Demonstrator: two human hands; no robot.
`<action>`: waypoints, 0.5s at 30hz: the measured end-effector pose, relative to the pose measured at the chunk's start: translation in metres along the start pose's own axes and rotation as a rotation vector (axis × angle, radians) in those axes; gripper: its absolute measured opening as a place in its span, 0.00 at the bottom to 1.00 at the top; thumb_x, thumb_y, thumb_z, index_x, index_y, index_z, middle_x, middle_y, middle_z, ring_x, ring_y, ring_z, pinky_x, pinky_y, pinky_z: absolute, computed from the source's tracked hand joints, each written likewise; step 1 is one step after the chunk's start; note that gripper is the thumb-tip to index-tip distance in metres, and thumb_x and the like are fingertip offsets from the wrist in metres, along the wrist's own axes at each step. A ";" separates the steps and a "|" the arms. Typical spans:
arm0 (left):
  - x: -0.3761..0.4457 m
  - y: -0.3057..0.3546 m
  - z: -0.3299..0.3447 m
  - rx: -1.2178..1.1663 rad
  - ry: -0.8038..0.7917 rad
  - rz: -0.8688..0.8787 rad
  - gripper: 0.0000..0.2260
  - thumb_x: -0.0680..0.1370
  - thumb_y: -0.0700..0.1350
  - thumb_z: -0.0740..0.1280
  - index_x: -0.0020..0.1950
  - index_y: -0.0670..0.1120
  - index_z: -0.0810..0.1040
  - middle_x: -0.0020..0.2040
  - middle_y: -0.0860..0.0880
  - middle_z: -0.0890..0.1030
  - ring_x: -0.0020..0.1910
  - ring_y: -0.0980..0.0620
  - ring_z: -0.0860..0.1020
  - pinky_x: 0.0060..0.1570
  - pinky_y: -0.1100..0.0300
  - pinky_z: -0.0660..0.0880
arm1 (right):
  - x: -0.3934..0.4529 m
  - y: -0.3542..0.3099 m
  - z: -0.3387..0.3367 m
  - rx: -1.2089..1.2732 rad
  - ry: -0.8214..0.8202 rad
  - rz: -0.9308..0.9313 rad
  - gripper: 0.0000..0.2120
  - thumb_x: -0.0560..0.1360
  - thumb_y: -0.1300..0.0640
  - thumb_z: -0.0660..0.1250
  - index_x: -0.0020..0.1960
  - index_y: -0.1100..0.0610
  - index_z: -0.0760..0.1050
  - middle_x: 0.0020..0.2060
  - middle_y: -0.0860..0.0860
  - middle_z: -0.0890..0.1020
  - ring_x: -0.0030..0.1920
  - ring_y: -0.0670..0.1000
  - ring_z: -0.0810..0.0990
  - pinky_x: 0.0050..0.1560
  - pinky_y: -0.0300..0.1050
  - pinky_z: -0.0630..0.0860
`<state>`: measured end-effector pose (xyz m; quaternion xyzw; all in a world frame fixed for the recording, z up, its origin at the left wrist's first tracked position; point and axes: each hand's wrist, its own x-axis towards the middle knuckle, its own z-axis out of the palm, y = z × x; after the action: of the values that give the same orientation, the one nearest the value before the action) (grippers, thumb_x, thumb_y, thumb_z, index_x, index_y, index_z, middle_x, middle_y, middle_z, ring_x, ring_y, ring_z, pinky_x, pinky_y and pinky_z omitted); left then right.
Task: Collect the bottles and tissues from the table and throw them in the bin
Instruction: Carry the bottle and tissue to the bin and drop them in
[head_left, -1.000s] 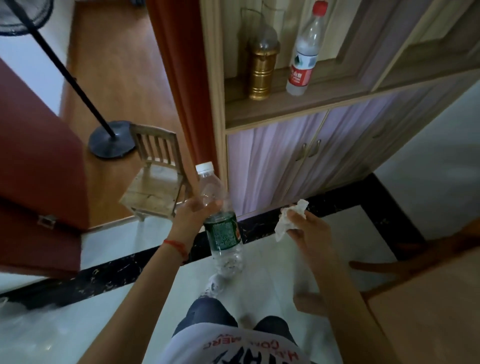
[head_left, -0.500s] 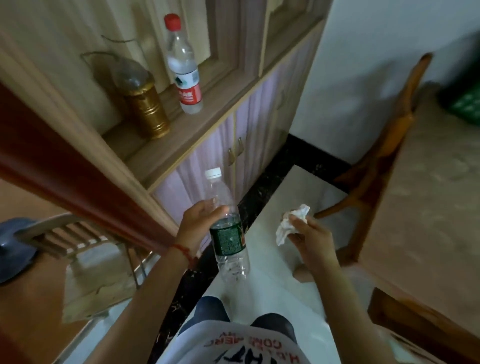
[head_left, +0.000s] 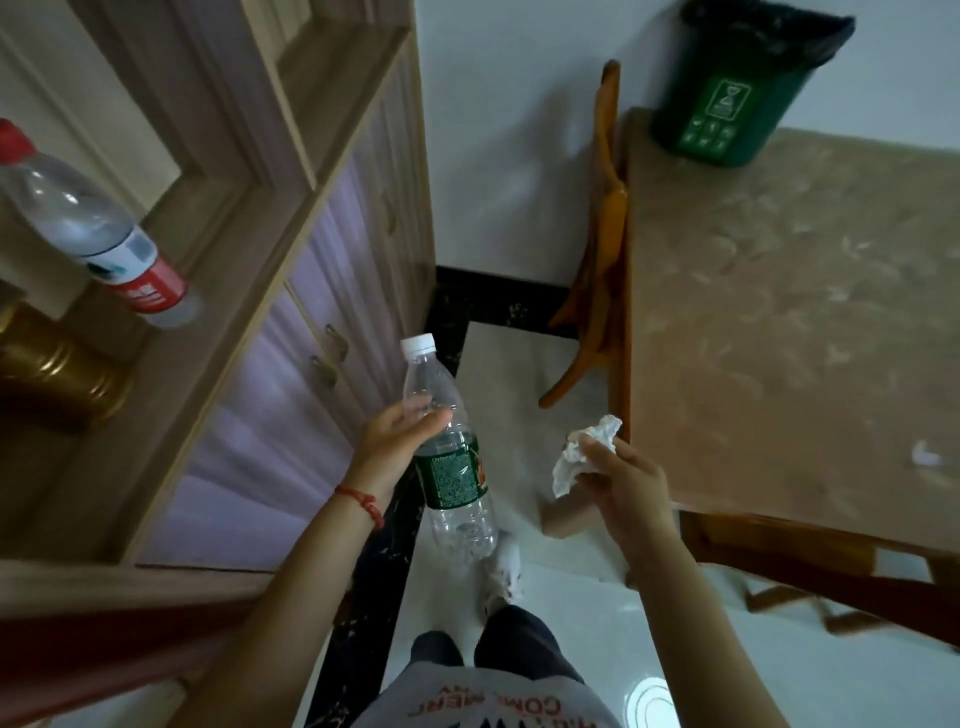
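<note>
Left hand (head_left: 397, 441) grips bottle (head_left: 451, 457); right hand (head_left: 618, 483) pinches tissue (head_left: 579, 460).

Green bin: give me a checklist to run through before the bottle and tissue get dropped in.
1. Bottle held securely: ok, the left hand grips the green-label bottle near its shoulder.
2. Bottle capped: ok, the white cap is on.
3. Tissue held: ok, the right hand pinches the crumpled tissue.
4. Bin within reach: not ok, the green bin sits beyond the table's far end.
5. Bin open: ok, no lid shows over its black liner.
6. Table cleared: not ok, a small white scrap lies on the table.
</note>
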<state>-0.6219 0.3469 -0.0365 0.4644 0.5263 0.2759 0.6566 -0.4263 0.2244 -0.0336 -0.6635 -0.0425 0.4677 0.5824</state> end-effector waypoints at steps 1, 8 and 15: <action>0.009 0.004 0.005 0.007 -0.015 0.002 0.37 0.55 0.57 0.74 0.60 0.40 0.75 0.53 0.43 0.80 0.48 0.49 0.79 0.53 0.55 0.75 | 0.007 -0.005 0.000 0.016 0.000 -0.002 0.09 0.72 0.64 0.69 0.52 0.66 0.78 0.44 0.59 0.82 0.44 0.55 0.81 0.45 0.44 0.77; 0.092 0.038 0.034 0.021 -0.023 0.014 0.34 0.57 0.57 0.77 0.58 0.42 0.76 0.55 0.41 0.80 0.48 0.48 0.79 0.52 0.56 0.75 | 0.079 -0.057 0.021 0.040 -0.046 -0.069 0.03 0.73 0.64 0.68 0.45 0.62 0.80 0.40 0.56 0.83 0.43 0.52 0.82 0.40 0.38 0.79; 0.167 0.092 0.056 0.014 -0.005 0.044 0.35 0.56 0.59 0.74 0.58 0.43 0.77 0.55 0.43 0.80 0.53 0.47 0.79 0.59 0.52 0.73 | 0.149 -0.123 0.049 0.040 -0.090 -0.107 0.04 0.73 0.64 0.67 0.41 0.61 0.80 0.39 0.57 0.81 0.43 0.54 0.80 0.51 0.49 0.76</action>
<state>-0.5084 0.5096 -0.0257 0.4815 0.5161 0.2854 0.6483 -0.3156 0.3894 -0.0129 -0.6267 -0.0943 0.4661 0.6173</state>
